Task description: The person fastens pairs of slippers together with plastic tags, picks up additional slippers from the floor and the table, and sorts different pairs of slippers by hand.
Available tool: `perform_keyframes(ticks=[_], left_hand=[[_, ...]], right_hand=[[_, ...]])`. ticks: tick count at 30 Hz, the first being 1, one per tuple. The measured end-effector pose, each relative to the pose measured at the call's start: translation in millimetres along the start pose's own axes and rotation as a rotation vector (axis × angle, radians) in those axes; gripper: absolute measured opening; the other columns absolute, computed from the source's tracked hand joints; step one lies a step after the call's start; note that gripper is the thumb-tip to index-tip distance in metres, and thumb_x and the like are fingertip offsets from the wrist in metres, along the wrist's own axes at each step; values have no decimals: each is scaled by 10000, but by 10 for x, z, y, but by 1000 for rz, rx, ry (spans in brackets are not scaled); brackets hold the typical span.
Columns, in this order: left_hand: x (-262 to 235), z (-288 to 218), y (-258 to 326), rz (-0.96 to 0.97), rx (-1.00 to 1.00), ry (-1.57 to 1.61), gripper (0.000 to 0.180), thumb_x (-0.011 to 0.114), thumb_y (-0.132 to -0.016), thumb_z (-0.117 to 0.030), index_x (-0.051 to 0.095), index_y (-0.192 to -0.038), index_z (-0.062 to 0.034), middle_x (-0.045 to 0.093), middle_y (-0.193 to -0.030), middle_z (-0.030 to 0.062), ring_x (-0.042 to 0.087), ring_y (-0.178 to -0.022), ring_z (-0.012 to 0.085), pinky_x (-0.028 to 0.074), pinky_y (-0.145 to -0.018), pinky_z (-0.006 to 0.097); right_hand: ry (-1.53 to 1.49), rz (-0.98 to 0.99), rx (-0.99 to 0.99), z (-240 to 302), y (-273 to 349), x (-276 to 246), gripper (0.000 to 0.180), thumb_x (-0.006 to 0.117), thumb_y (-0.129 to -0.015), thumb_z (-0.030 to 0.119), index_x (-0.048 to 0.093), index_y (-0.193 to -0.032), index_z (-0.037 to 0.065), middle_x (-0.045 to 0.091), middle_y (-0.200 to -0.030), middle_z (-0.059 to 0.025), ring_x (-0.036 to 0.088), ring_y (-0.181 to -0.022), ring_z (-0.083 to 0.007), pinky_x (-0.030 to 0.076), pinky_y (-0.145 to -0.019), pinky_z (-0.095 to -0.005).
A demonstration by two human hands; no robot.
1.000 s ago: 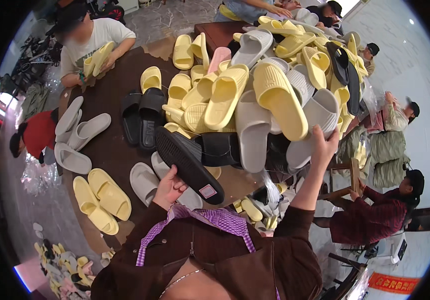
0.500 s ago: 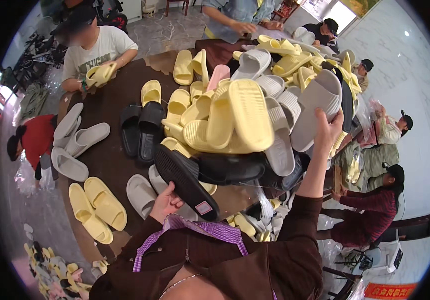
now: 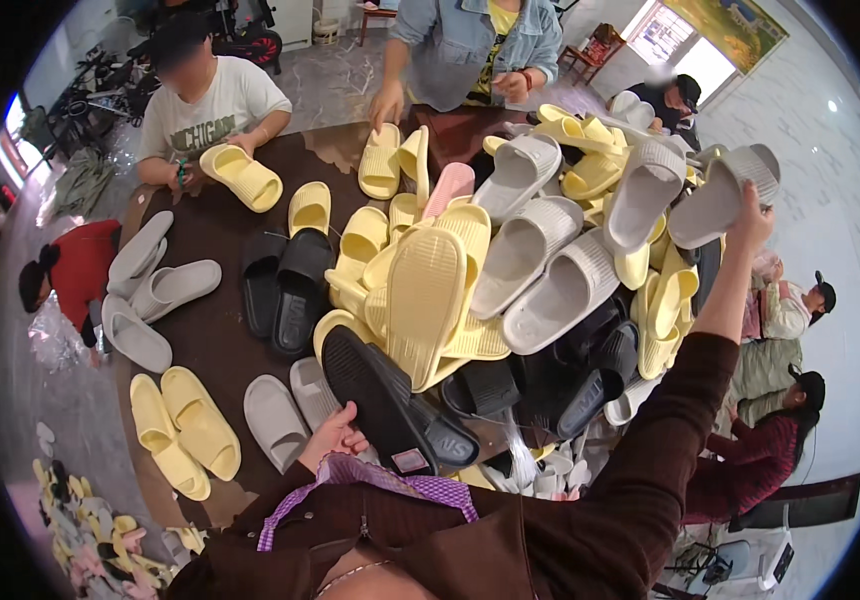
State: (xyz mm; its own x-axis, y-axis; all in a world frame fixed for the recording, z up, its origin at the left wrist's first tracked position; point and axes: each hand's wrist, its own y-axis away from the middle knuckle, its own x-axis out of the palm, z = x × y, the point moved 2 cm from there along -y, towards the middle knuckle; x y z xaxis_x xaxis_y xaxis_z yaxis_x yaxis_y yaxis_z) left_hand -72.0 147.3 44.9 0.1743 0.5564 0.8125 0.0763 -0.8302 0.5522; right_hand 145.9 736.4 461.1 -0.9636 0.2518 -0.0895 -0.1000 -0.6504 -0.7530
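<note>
My left hand (image 3: pixel 335 437) is closed on the edge of a black slipper (image 3: pixel 370 392), sole up, with a small pale sticker near its end. My right hand (image 3: pixel 752 225) reaches to the far right of the pile, its fingers closed around the side of a grey slipper (image 3: pixel 718 205). Between my hands lies a heap of slippers: a yellow slipper (image 3: pixel 424 300) with its sole showing, a grey slipper (image 3: pixel 562 292) facing up, and a black slipper (image 3: pixel 598 375) lower down. A pink slipper (image 3: pixel 449 188) shows partly behind them.
On the brown table (image 3: pixel 215 325) at left stand a yellow pair (image 3: pixel 202 425), several grey slippers (image 3: pixel 176 288) and a black pair (image 3: pixel 300 285). Across it, one person holds a yellow slipper (image 3: pixel 242 178); another touches a yellow slipper (image 3: pixel 380 165). More slippers (image 3: pixel 90 520) lie on the floor.
My right hand has moved away and to the right, still with a grey slipper. Grey and yellow slippers in the heap have shifted. The person opposite now has a hand on a yellow slipper.
</note>
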Motion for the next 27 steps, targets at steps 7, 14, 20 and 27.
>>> perform_keyframes(ticks=[7,14,20,27], left_hand=[[-182,60,41,-23,24,82,274,465,-934,-373,510,-1151,-212,609,-1033,8,384,-494,105,366,-519,284],[-182,38,-33,66,-32,67,263,442,-949,-360,504,-1153,-207,601,-1011,1,356,-474,98,350,-508,280],[67,-115,33,10,-29,8,232,446,-944,-380,522,-1069,-200,558,-773,-6,335,-456,97,330,-490,277],[158,-55,194,41,-113,142,194,546,-900,-371,471,-959,-203,390,-571,-23,323,-414,95,308,-423,272]], right_hand=[[939,44,-233,-1047,528,202,716,662,-739,444,457,-1221,-45,543,-1133,-241,509,-1049,-394,400,-907,-457],[948,97,-269,-782,847,161,715,625,-776,445,406,-1300,11,406,-1293,-274,369,-1206,-431,331,-978,-483],[60,471,-30,543,2042,373,393,582,-871,194,524,-1196,-20,575,-1123,-137,547,-1012,-209,427,-858,-299],[-183,1176,603,1044,4368,274,634,730,-770,318,468,-1229,-31,606,-1008,-81,569,-868,-129,469,-722,-249]])
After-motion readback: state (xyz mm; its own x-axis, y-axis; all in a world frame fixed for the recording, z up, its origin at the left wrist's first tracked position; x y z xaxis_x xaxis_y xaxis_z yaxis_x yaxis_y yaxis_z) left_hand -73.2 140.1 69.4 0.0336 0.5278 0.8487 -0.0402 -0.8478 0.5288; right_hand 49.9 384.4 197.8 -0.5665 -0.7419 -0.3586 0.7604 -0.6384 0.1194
